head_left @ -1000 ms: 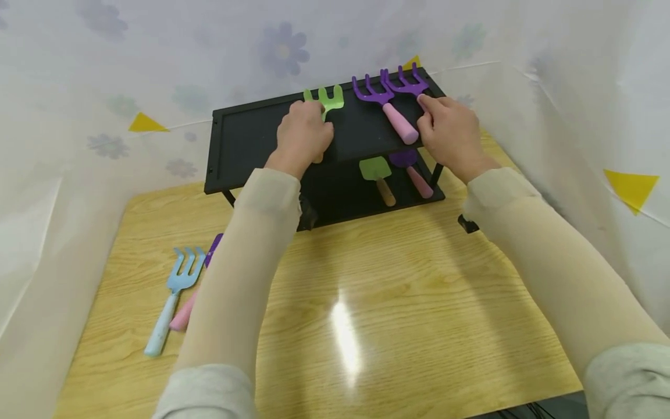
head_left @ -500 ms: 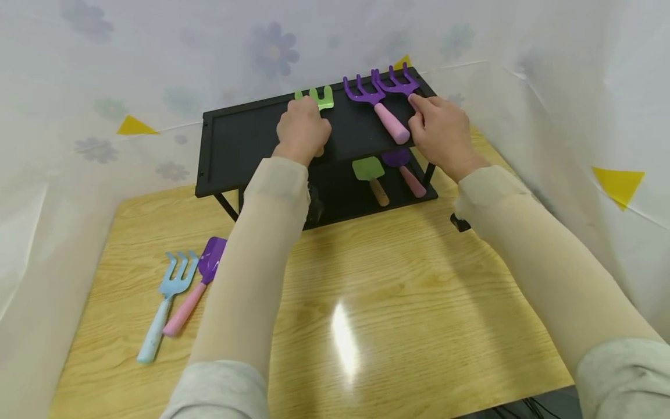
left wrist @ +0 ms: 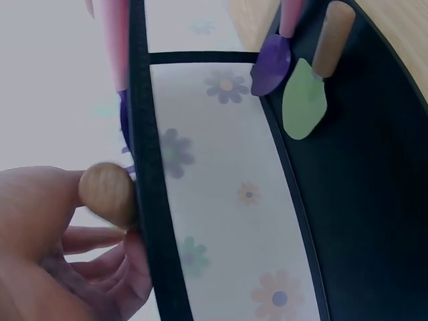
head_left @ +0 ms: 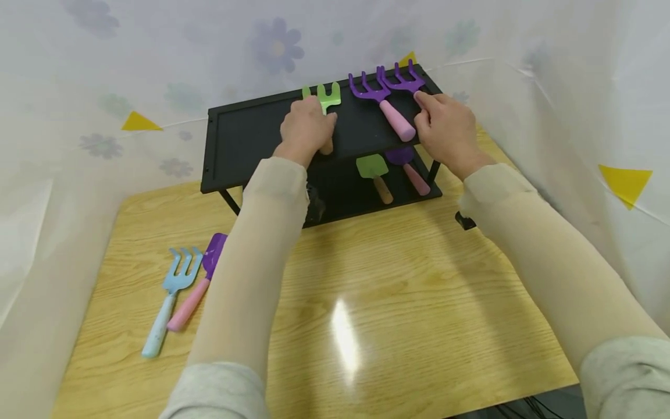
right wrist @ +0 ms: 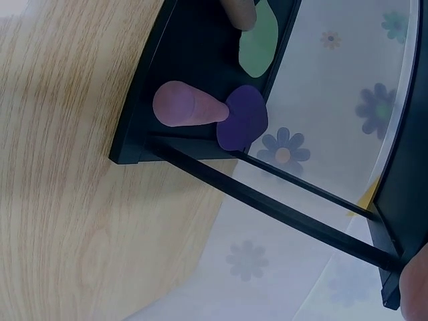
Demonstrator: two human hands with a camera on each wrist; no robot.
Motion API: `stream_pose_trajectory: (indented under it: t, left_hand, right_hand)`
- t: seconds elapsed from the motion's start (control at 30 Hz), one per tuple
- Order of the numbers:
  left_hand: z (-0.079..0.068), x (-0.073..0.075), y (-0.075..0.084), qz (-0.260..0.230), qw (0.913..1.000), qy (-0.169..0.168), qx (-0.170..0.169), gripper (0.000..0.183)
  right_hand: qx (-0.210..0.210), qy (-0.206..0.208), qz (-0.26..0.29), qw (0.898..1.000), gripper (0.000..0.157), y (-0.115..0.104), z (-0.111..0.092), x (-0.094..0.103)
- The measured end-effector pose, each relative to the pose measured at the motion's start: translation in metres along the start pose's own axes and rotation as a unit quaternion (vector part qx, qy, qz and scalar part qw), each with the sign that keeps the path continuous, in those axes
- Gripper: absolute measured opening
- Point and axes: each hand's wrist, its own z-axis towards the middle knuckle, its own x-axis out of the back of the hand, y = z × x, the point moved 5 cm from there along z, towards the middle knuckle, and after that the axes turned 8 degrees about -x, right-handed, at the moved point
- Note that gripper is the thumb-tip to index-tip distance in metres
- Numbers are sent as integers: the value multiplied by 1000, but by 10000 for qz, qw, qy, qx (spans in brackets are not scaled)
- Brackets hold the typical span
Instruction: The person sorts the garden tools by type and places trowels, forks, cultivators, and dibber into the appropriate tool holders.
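While the left hand (head_left: pixel 305 128) rests over the top of the rack (head_left: pixel 238 142) near the upper middle of the head view, its fingers are curled round the green fork (head_left: pixel 330 98), whose tines point to the top of the frame. In the left wrist view, the wooden end of that fork's handle shows at the left, by the thumb.

The right hand (head_left: pixel 447 128), at the upper right of the head view, has index finger and thumb clamped on the outer purple fork (head_left: pixel 412 86); the hand hides its handle. Only a sliver of this hand shows at the lower right of the right wrist view. Between the two hands, the inner purple fork (head_left: pixel 396 119) lies on the rack top, its tines lining up with the outer one's; whether they touch I cannot tell.

Below, in the centre right of the head view, the green trowel (head_left: pixel 372 167) and the pink-handled trowel (head_left: pixel 416 179) lie side by side, apart, on the lower shelf (head_left: pixel 342 212). At the lower left, the blue fork (head_left: pixel 175 283) lies on the table (head_left: pixel 398 273) just beside the purple trowel (head_left: pixel 191 302), which the left sleeve (head_left: pixel 246 256) partly covers.
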Motion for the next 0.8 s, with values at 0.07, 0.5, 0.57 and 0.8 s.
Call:
stream_pose_trajectory:
  t: [0.07, 0.5, 0.57, 0.8]
  left_hand:
    - [-1, 1, -1, -299, 9995, 95, -24, 30]
    - [-2, 1, -4, -1331, 9901, 422, -116, 42]
    - [-4, 2, -6, -1406, 9891, 416, -153, 46]
    - [-17, 14, -17, -1000, 9910, 696, -552, 46]
  right_hand:
    - [3, -3, -20, 10000, 49, 1, 0, 1]
    - [-2, -21, 26, 10000, 48, 4, 1, -3]
    - [10, -11, 41, 10000, 48, 3, 1, -4]
    - [85, 82, 68, 9999, 47, 2, 3, -4]
